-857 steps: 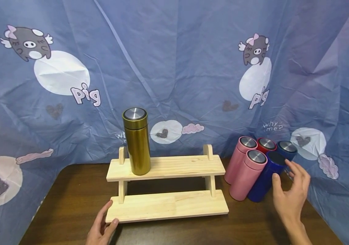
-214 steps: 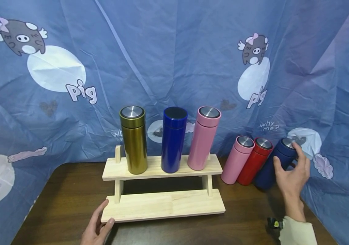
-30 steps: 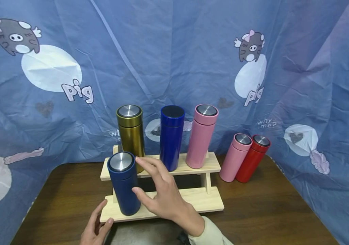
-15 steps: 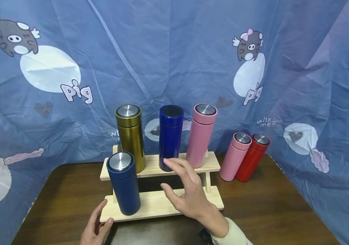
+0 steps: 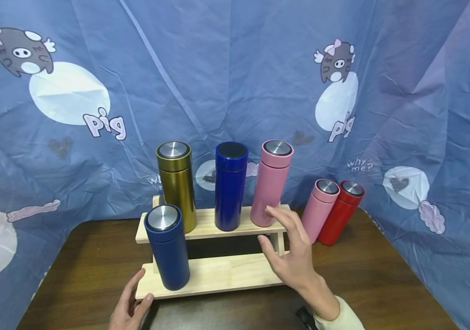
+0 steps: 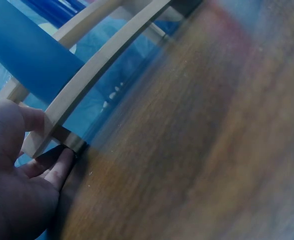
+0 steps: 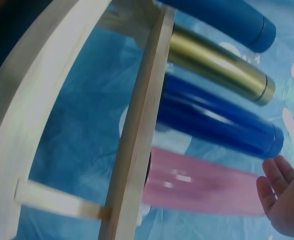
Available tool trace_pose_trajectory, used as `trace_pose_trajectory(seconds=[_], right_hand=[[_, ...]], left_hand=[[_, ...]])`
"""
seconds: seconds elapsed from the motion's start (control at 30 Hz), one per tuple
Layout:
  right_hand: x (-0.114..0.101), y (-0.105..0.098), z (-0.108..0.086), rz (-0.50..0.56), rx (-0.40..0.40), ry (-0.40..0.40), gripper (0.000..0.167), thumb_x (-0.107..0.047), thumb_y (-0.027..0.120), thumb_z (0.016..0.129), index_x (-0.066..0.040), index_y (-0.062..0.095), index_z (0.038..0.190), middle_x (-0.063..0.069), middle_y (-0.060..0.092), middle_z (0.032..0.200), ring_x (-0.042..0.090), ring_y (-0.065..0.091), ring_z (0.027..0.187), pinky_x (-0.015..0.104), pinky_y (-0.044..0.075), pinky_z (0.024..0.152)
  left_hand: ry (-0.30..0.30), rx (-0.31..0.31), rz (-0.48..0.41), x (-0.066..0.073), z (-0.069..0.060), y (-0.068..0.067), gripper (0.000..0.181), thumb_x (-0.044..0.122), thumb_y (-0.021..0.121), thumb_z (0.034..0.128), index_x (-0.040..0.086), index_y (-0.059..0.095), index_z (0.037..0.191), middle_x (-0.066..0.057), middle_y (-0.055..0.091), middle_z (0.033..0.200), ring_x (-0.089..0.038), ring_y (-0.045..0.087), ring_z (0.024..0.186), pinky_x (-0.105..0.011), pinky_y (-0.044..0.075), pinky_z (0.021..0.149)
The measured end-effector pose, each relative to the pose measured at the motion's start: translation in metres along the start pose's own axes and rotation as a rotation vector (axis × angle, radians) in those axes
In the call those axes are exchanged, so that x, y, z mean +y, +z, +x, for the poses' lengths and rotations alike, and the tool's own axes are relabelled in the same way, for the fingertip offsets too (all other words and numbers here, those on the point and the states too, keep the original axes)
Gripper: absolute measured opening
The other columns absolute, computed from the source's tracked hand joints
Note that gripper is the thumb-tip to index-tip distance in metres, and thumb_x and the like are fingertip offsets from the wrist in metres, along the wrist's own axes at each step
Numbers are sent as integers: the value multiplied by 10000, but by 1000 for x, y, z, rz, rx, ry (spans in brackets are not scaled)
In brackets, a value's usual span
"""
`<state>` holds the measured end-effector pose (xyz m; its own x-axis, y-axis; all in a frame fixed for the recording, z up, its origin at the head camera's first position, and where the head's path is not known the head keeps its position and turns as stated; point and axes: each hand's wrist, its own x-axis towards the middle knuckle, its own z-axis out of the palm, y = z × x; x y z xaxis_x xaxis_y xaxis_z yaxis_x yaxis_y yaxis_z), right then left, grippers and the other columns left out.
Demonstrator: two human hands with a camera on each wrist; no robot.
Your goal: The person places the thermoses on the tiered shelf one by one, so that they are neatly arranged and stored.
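My left hand [image 5: 129,305] holds the left end of the two-tier wooden rack [image 5: 235,272]; in the left wrist view its thumb lies on the lower board and its fingers reach underneath. A navy thermos bottle [image 5: 168,250] stands upright at the left of the lower tier. On the upper tier stand a gold bottle [image 5: 177,192], a bright blue bottle [image 5: 230,188] and a pink bottle [image 5: 272,183]. My right hand [image 5: 292,252] is in the air before the rack's right end, its fingers spread and holding nothing. In the right wrist view the fingers [image 7: 279,177] appear beside the pink bottle.
Right of the rack, a second pink bottle [image 5: 320,208] and a red bottle [image 5: 340,213] lean close together on the brown wooden table [image 5: 383,284]. A blue patterned cloth [image 5: 235,68] hangs behind the table.
The navy bottle has gone from the table's right side to the lower tier. My right hand has let go of it and moved right. The left hand has stayed put.
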<state>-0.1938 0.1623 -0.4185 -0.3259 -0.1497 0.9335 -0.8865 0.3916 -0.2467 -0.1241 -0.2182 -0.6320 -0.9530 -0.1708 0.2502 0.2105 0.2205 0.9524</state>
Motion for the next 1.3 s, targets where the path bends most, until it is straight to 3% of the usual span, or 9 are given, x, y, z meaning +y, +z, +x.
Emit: trace_pose_trajectory(seconds=[0.13,0.2,0.23,0.4,0.53,0.7,0.9,1.17,1.3], right_hand=[[8,-10,-1,-26,34,23,519,-330,707,1098,96,653,1391,231,714,1253,294,679,1209,295,491,1146],[12,-15,-2,-30,40,42,532,-328,715,1094,100,649,1402,245,709,1268,275,687,1208,285,502,1142],[14,-18,-3,-28,42,50,528,-307,729,1083,103,645,1405,253,705,1273,267,689,1206,281,505,1140],[22,-31,-2,-70,49,79,552,-284,755,1053,100,635,1431,269,698,1305,212,670,1246,273,490,1154],[32,-43,1,-146,81,99,583,-345,745,1056,85,647,1438,269,705,1316,214,659,1257,268,460,1160],[47,-59,3,-194,118,164,576,-152,806,950,47,649,1467,261,699,1308,244,643,1244,233,448,1106],[63,-76,4,-243,164,262,667,42,847,853,13,644,1488,265,687,1317,171,603,1245,207,450,1075],[83,-96,0,-314,224,363,632,41,844,885,-16,663,1488,258,687,1311,221,606,1183,201,421,1078],[91,-105,0,-342,254,371,606,5,841,896,-32,681,1479,259,688,1300,201,604,1168,208,419,1053]], left_hand=[[-19,11,-4,36,-5,4,627,-20,673,1075,28,437,1655,222,710,1197,58,672,1020,-120,532,842],[-21,11,-4,45,-6,5,622,-29,666,1074,-9,420,1645,270,694,1183,64,664,1020,-116,529,841],[-26,8,-8,43,-5,5,625,-24,667,1079,16,425,1654,312,678,1171,68,668,1021,-113,529,846],[-38,5,-17,10,-1,2,653,7,684,1085,96,437,1683,128,734,1248,34,695,1039,-147,557,860],[-22,0,-34,-5,1,1,662,5,686,1084,129,445,1688,178,716,1250,23,701,1043,-151,560,861],[10,0,-48,-7,1,1,666,3,694,1076,133,456,1684,174,713,1259,7,709,1036,-152,559,845],[-6,-9,-10,-5,1,-1,663,23,689,1091,162,440,1689,270,679,1263,25,696,1050,-159,561,849],[-14,-16,19,-4,2,-2,658,59,692,1098,134,423,1694,175,713,1236,10,699,1021,-165,561,833],[-32,-13,18,-3,2,-2,653,48,690,1098,130,426,1690,206,698,1232,17,698,1032,-161,562,848]])
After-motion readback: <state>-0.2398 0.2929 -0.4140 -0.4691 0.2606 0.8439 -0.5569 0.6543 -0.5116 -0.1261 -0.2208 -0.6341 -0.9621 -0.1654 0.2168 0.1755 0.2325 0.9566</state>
